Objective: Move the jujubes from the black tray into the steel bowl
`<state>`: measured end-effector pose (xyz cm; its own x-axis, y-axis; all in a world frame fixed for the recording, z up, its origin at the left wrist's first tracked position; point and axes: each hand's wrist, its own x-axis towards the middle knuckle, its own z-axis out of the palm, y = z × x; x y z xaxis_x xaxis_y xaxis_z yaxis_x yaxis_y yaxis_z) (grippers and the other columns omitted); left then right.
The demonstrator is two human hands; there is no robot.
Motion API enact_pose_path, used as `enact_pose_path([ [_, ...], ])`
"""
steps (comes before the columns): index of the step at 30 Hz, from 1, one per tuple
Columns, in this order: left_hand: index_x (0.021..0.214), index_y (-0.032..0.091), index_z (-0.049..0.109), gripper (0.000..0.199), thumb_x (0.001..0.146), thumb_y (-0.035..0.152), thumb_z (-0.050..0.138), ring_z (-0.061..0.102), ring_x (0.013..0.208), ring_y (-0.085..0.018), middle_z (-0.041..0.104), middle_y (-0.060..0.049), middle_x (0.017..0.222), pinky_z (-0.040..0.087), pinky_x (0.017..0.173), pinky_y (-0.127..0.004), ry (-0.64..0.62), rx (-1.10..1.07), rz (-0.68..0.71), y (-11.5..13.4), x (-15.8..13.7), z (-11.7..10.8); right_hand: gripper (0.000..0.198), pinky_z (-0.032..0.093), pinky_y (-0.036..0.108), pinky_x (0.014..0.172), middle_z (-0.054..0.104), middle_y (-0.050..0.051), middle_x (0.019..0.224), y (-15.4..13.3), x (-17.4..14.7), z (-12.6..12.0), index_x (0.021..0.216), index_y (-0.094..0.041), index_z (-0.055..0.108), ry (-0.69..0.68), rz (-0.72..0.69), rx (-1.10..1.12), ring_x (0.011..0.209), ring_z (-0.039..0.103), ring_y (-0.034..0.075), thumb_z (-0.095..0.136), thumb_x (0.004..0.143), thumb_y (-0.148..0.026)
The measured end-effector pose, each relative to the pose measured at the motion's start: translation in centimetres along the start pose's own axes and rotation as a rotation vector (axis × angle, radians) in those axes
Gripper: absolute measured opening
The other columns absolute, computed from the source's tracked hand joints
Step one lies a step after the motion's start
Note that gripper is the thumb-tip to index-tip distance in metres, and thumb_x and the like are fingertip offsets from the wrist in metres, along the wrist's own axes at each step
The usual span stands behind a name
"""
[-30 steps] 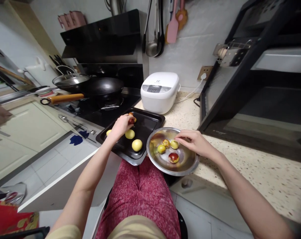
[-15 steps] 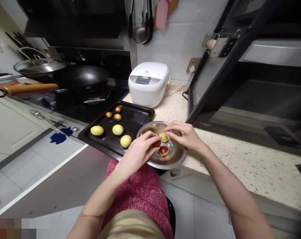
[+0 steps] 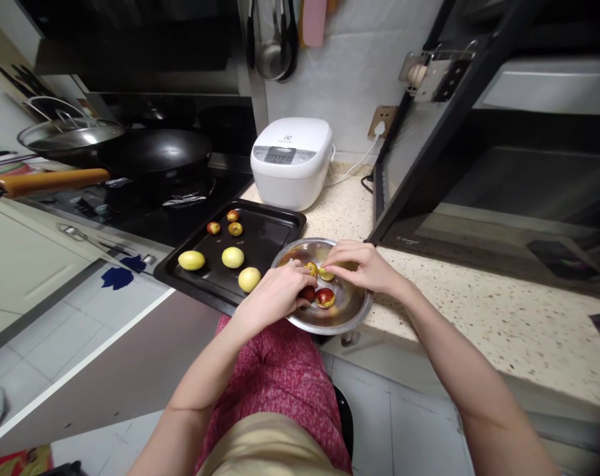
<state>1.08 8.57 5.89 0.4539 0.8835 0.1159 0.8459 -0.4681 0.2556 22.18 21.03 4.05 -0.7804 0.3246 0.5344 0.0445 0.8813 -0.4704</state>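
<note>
- Our left hand [image 3: 275, 291], over the black tray [image 3: 267, 235] a second earlier, had crossed into the steel bowl [image 3: 350, 305].
- Within the bowl's left half, its grip was closed about a dark red fruit [image 3: 307, 294], partly hidden by the fingers; we could make out no long axis on that roundish shape.
- That fruit lay right at our left fingertips, so the left was the nearer hand; a red-and-yellow fruit [image 3: 324, 298] sat just beside it, closer to the bowl's middle.
- Our right hand [image 3: 362, 264] reached over the bowl's right side, fingertips at a yellow-green fruit [image 3: 325, 274]; we could not tell whether they pinched it.
- Left of the bowl, the tray held three larger yellow fruits [image 3: 232, 257] and three small fruits [image 3: 235, 229].
- Beyond the bowl, a white rice cooker [image 3: 293, 165] stood on our worktop [image 3: 458, 311].
</note>
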Motion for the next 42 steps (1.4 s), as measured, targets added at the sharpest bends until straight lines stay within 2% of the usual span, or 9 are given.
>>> enact_pose_path([
  [5,0.097,0.020,0.074,0.016,0.084,0.013,0.079,0.066,0.102,-0.026,0.072,-0.004,0.093,0.055,0.082,-0.033,-0.045,0.033,0.003,-0.1,0.2,0.2,0.014,0.057,0.038,0.082,0.080,0.004,0.093,0.6,-0.1,0.2,0.094,-0.023,0.079,-0.003,-0.008,-0.005,0.087,0.072,0.019,0.067,0.098,-0.028],
  [13,0.102,0.019,0.073,0.017,0.087,0.013,0.079,0.069,0.103,-0.024,0.073,-0.004,0.103,0.057,0.087,-0.034,0.002,-0.008,0.015,-0.2,0.2,0.7,0.015,0.057,0.038,0.080,0.079,0.004,0.091,0.7,-0.1,0.1,0.094,-0.024,0.079,-0.009,0.002,-0.020,0.086,0.071,0.020,0.066,0.098,-0.029],
  [20,0.123,0.019,0.067,0.022,0.103,0.025,0.059,0.067,0.112,-0.022,0.072,-0.008,0.120,0.055,0.099,-0.038,0.337,-0.118,0.111,1.1,-2.8,0.8,0.014,0.058,0.038,0.083,0.080,0.003,0.092,1.0,-0.2,0.0,0.094,-0.025,0.079,-0.005,0.021,-0.007,0.087,0.073,0.020,0.066,0.098,-0.029],
  [24,0.124,0.019,0.067,0.022,0.104,0.023,0.059,0.067,0.118,-0.022,0.074,-0.009,0.122,0.056,0.099,-0.037,0.571,-0.169,0.140,1.9,-6.0,2.4,0.012,0.060,0.037,0.083,0.081,0.003,0.095,1.1,-0.3,-0.3,0.098,-0.027,0.080,0.027,0.044,-0.008,0.088,0.074,0.021,0.068,0.096,-0.028],
  [27,0.122,0.017,0.068,0.021,0.103,0.017,0.060,0.067,0.120,-0.022,0.075,-0.010,0.122,0.056,0.099,-0.037,0.654,-0.146,0.167,2.2,-7.9,3.9,0.013,0.061,0.039,0.085,0.081,0.004,0.097,1.2,0.3,-0.4,0.099,-0.027,0.080,0.086,0.069,-0.025,0.091,0.075,0.022,0.068,0.096,-0.027],
  [30,0.118,0.016,0.069,0.019,0.102,0.015,0.060,0.068,0.119,-0.022,0.075,-0.010,0.121,0.057,0.100,-0.037,0.678,-0.134,0.178,2.4,-8.6,4.9,0.015,0.061,0.039,0.088,0.080,0.005,0.099,1.0,2.1,-0.2,0.101,-0.027,0.080,0.081,0.063,-0.075,0.092,0.075,0.023,0.065,0.098,-0.028],
  [34,0.115,0.015,0.069,0.018,0.103,0.016,0.057,0.068,0.119,-0.022,0.077,-0.009,0.117,0.057,0.103,-0.038,0.696,-0.101,0.211,2.5,-8.3,5.4,0.023,0.058,0.041,0.097,0.077,0.007,0.113,0.7,6.5,1.1,0.116,-0.027,0.075,-0.139,0.003,-0.130,0.106,0.073,0.023,0.058,0.101,-0.031],
  [38,0.117,0.016,0.070,0.020,0.103,0.017,0.057,0.067,0.124,-0.021,0.076,-0.009,0.122,0.054,0.112,-0.039,0.700,-0.141,0.227,2.4,-8.5,5.8,0.038,0.053,0.048,0.110,0.067,0.013,0.138,1.8,12.1,4.2,0.138,-0.024,0.063,-0.338,-0.067,-0.131,0.126,0.064,0.026,0.058,0.100,-0.032],
  [42,0.118,0.017,0.070,0.020,0.103,0.017,0.056,0.066,0.126,-0.020,0.076,-0.008,0.123,0.050,0.118,-0.039,0.712,-0.170,0.245,2.2,-9.2,6.0,0.044,0.046,0.052,0.118,0.060,0.015,0.147,4.2,17.0,8.1,0.142,-0.021,0.058,-0.439,-0.037,-0.098,0.136,0.058,0.027,0.057,0.098,-0.027],
])
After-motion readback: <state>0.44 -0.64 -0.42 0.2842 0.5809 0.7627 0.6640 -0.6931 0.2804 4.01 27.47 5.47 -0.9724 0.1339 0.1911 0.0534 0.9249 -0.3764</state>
